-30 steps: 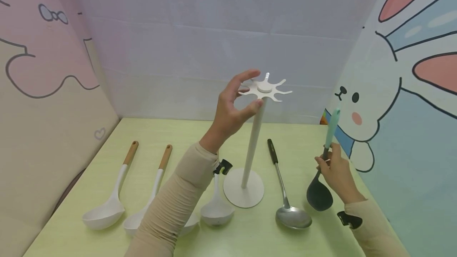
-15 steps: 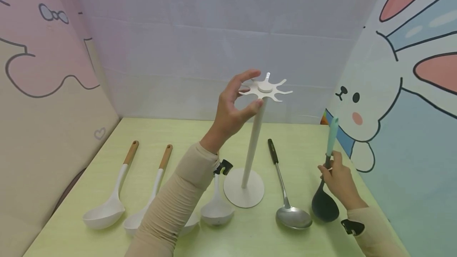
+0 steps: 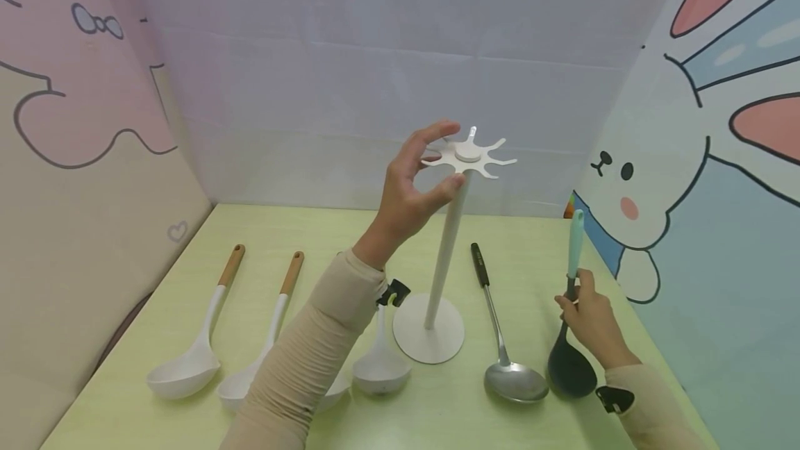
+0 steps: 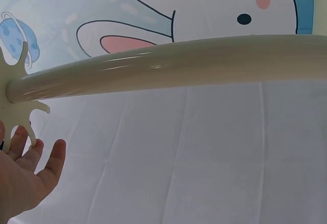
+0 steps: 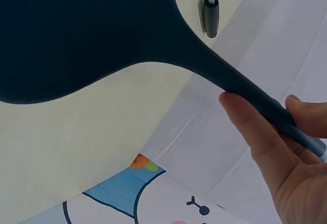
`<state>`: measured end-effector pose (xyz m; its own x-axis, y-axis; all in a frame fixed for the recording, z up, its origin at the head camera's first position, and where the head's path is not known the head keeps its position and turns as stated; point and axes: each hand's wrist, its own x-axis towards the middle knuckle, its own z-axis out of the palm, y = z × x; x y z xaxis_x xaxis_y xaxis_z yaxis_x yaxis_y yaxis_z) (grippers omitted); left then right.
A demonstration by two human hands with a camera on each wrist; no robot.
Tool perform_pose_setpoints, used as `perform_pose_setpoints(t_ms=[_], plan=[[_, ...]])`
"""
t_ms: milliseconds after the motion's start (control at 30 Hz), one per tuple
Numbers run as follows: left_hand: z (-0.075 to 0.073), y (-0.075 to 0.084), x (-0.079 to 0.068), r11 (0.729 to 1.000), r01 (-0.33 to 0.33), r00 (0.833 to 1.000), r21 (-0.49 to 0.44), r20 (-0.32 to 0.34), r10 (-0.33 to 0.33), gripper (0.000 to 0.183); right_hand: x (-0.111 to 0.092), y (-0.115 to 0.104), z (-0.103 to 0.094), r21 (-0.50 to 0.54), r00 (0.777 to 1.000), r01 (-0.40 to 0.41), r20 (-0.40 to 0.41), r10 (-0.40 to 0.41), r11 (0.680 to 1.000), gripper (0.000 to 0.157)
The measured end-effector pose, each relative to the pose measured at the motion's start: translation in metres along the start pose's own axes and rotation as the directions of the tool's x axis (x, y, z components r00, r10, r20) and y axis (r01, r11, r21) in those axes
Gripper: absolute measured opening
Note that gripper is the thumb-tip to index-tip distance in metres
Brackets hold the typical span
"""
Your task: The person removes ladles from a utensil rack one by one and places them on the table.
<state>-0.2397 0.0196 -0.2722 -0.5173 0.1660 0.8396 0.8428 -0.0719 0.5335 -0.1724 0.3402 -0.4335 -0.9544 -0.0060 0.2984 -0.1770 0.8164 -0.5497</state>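
Observation:
My left hand (image 3: 409,186) holds the star-shaped hook top of a white utensil stand (image 3: 442,255), thumb at the near side and fingers at the far side. In the left wrist view the stand's pole (image 4: 168,65) runs across and the fingertips touch the hook arms. At the right, my right hand (image 3: 594,318) pinches the shaft of a dark ladle (image 3: 571,367) with a mint-green handle pointing up and away. That ladle's dark bowl (image 5: 92,35) fills the upper left of the right wrist view, with thumb and fingers (image 5: 250,127) on the shaft.
A steel ladle (image 3: 515,382) with a black handle lies between stand and right hand. White ladles, some with wooden handles, lie to the left, such as the leftmost ladle (image 3: 184,370); my left sleeve (image 3: 312,339) partly covers others. Printed cloth walls (image 3: 375,89) enclose the table.
My right hand has moved slightly toward me with the dark ladle, its bowl now nearer the front and its handle more upright. The left hand keeps its hold on the stand's top.

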Motion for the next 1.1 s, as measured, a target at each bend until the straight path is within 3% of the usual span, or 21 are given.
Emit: perform_pose_setpoints(t_ms=[267,467,867,1100], plan=[[0.000,0.001,0.000,1.000,-0.003,1.000,0.008,-0.003,0.003,0.064,0.007,0.003,0.001,0.000,1.000,-0.001,0.022,0.001,1.000,0.043],[0.001,0.001,0.000,1.000,0.004,1.000,0.008,-0.002,-0.004,0.064,0.015,0.007,0.003,0.001,0.995,-0.045,0.090,0.045,0.999,0.042],[0.001,0.001,0.000,1.000,0.007,1.000,0.004,0.000,-0.007,0.064,0.038,0.013,0.013,0.013,0.972,-0.086,0.221,0.081,0.996,0.044],[0.000,0.001,-0.001,1.000,0.009,1.000,0.008,0.000,-0.009,0.064,0.051,0.015,0.019,0.023,0.947,-0.115,0.303,0.103,0.993,0.041]])
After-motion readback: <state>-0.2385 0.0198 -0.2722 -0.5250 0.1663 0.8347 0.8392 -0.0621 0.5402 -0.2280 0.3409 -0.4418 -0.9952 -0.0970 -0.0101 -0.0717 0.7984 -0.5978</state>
